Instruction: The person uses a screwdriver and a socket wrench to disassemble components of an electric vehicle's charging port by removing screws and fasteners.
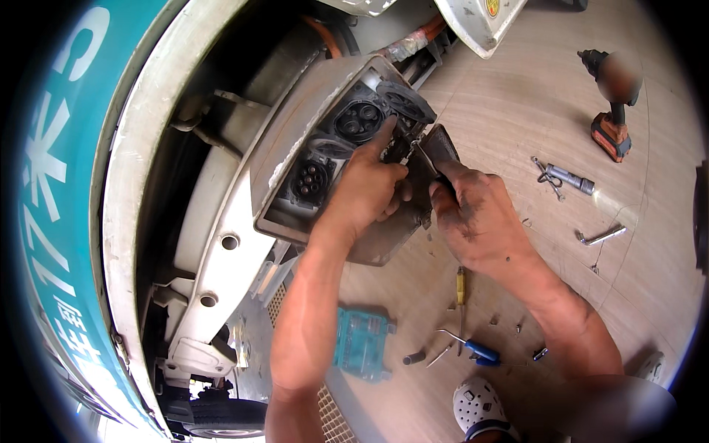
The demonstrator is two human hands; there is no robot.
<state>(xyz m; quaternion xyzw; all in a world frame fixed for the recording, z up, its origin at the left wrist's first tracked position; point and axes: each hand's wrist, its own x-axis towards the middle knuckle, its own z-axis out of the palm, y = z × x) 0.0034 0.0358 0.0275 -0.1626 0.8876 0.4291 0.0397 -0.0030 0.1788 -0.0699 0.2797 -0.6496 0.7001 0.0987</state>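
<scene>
A grey metal box (pixel 295 122) on the vehicle stands open, with an upper round black socket (pixel 357 119) and a lower one (pixel 309 182) inside. A round black cap (pixel 406 101) hangs swung aside at the upper socket. My left hand (pixel 369 181) reaches into the box, index finger stretched against the upper socket's right edge, the other fingers loosely curled. Beside the box's right side, my right hand (pixel 476 210), smeared with dark grime, has its thumb and fingers closed near a thin shiny metal piece and a dark flat piece (pixel 443 144). What it grips is mostly hidden.
On the tiled floor lie a cordless power tool (pixel 611 133), a lit flashlight (pixel 569 179), a socket wrench (pixel 604 235), a yellow-handled screwdriver (pixel 461 288) and a blue-handled tool (pixel 480 351). A teal case (pixel 362 343) is below the box. A white shoe (pixel 480 406) shows at the bottom.
</scene>
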